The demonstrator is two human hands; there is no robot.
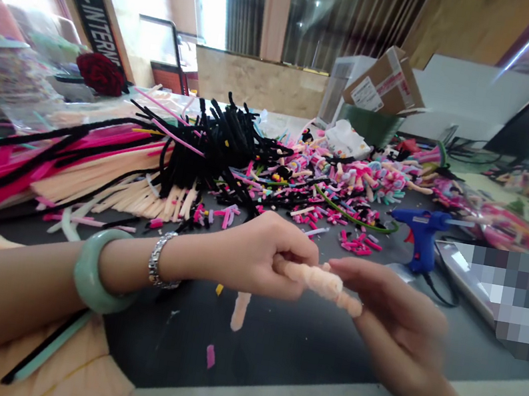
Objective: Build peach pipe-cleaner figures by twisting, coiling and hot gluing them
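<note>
My left hand (275, 254) is closed around a peach fuzzy pipe-cleaner piece (314, 279), wound thick and lumpy, with a thinner tip jutting right. Below that fist hangs another peach fuzzy end (239, 312); whether it joins the held piece is hidden by the hand. My right hand (400, 322), slightly blurred, has its fingers stretched and thumb apart around the tip. The thumb lies at the tip's end, while the fingertips reach just behind the thicker part; a firm grip does not show.
Black pipe cleaners (217, 143), peach strips (106, 171) and a heap of colourful small pieces (340, 170) cover the table's far side. A blue glue gun (418, 234) stands right, its cord trailing near my right hand. A peach bundle (79, 363) lies under my left forearm.
</note>
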